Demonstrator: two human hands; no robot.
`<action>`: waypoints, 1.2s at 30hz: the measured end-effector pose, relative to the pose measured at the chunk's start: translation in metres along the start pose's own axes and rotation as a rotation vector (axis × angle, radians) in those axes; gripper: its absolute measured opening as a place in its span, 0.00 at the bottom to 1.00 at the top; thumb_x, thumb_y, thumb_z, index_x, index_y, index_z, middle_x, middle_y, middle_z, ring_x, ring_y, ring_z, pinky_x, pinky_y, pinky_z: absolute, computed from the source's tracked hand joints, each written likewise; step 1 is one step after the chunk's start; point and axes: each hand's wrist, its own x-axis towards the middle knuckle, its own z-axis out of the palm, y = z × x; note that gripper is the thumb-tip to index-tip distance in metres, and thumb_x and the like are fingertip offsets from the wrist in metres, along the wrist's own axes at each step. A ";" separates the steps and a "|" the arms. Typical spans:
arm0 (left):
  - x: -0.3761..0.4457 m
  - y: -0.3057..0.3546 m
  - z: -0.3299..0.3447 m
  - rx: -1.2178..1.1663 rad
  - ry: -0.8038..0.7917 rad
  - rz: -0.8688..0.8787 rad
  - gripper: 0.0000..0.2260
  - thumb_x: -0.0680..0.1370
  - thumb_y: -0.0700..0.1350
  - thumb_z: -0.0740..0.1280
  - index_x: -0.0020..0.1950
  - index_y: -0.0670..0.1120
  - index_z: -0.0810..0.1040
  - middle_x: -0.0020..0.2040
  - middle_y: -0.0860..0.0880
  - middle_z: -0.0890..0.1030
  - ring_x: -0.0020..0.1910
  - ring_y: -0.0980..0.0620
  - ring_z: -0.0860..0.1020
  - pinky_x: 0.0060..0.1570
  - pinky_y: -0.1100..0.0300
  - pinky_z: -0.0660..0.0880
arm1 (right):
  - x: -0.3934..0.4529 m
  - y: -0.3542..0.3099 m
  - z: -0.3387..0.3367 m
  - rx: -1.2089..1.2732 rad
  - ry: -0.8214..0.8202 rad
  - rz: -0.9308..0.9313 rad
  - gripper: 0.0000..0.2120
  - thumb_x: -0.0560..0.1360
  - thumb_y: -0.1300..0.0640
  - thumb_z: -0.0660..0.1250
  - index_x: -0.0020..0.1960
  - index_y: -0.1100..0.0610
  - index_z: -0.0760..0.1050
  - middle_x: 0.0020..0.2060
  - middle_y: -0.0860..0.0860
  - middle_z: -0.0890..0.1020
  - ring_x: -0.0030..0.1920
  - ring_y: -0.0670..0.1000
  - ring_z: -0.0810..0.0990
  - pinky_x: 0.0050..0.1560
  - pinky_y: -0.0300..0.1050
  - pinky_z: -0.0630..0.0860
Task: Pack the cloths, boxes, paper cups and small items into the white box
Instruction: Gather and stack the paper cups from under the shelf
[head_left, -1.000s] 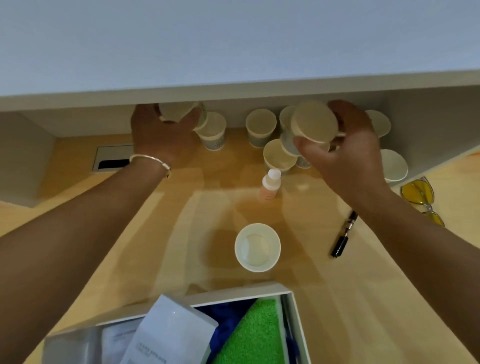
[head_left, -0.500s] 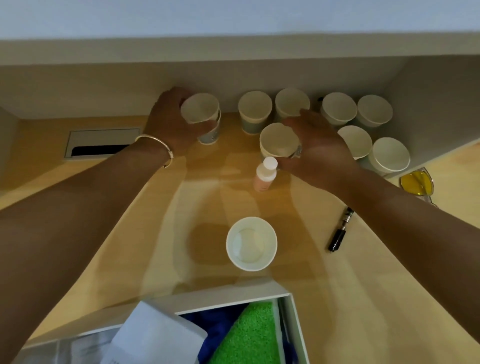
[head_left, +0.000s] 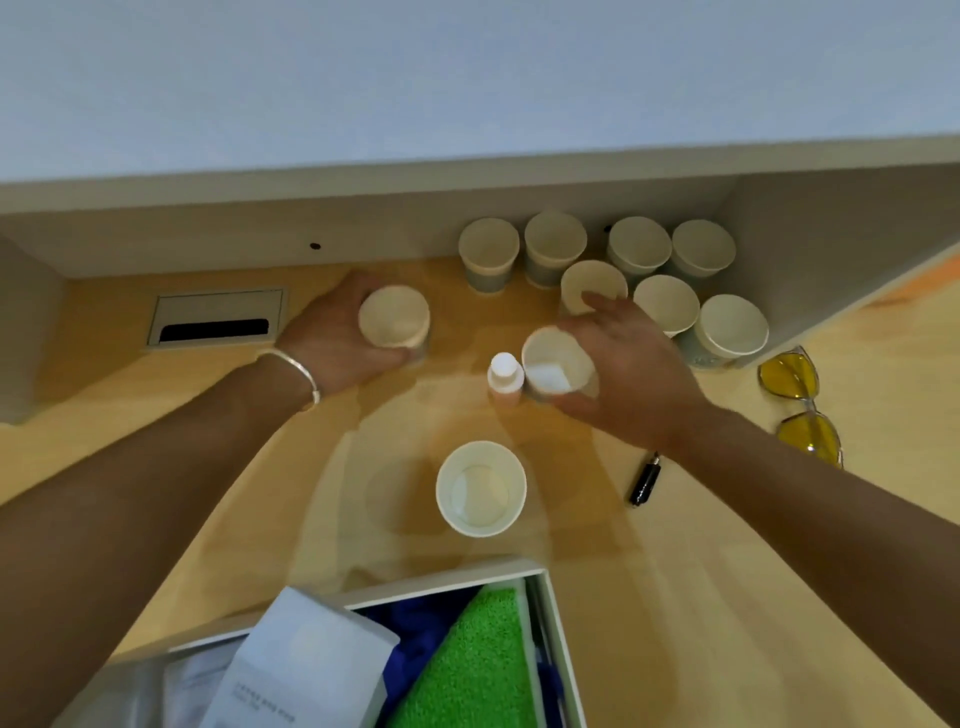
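At the desk's (head_left: 727, 597) near edge sits the white box (head_left: 551, 613), open, with a green cloth (head_left: 467, 670), a blue cloth (head_left: 415, 623) and a pale carton (head_left: 306, 660) inside. Just beyond it a lone paper cup (head_left: 480, 487) stands upright, a black pen (head_left: 644, 480) to its right. Farther on, a small bottle (head_left: 504, 376) stands beside the cup (head_left: 557, 364) gripped by the right hand (head_left: 623, 379), fingers curled round it. The left hand (head_left: 332, 343), a bracelet (head_left: 291, 371) on its wrist, clasps another cup (head_left: 394, 318). Along the far edge seven cups (head_left: 666, 304) cluster under the shelf (head_left: 467, 182); yellow glasses (head_left: 797, 400) lie toward the right edge.
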 end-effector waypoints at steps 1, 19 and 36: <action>-0.008 -0.001 -0.001 0.046 -0.030 0.019 0.33 0.57 0.63 0.76 0.58 0.59 0.67 0.53 0.54 0.77 0.49 0.50 0.77 0.46 0.54 0.76 | -0.010 0.000 -0.001 0.005 -0.003 0.010 0.32 0.64 0.38 0.73 0.61 0.57 0.76 0.59 0.56 0.80 0.66 0.58 0.71 0.66 0.54 0.64; -0.043 -0.033 -0.042 -0.389 -0.143 -0.016 0.31 0.67 0.66 0.69 0.67 0.58 0.68 0.60 0.51 0.78 0.61 0.51 0.77 0.56 0.58 0.76 | -0.054 0.048 -0.018 0.227 -0.112 0.082 0.44 0.65 0.49 0.77 0.73 0.40 0.56 0.71 0.45 0.66 0.71 0.44 0.59 0.65 0.42 0.61; 0.091 0.064 0.037 0.063 0.017 0.064 0.32 0.58 0.67 0.75 0.55 0.52 0.74 0.49 0.53 0.78 0.45 0.51 0.77 0.44 0.53 0.77 | 0.061 0.052 0.014 -0.028 0.039 0.260 0.34 0.66 0.36 0.70 0.68 0.46 0.65 0.66 0.50 0.71 0.64 0.55 0.70 0.54 0.47 0.70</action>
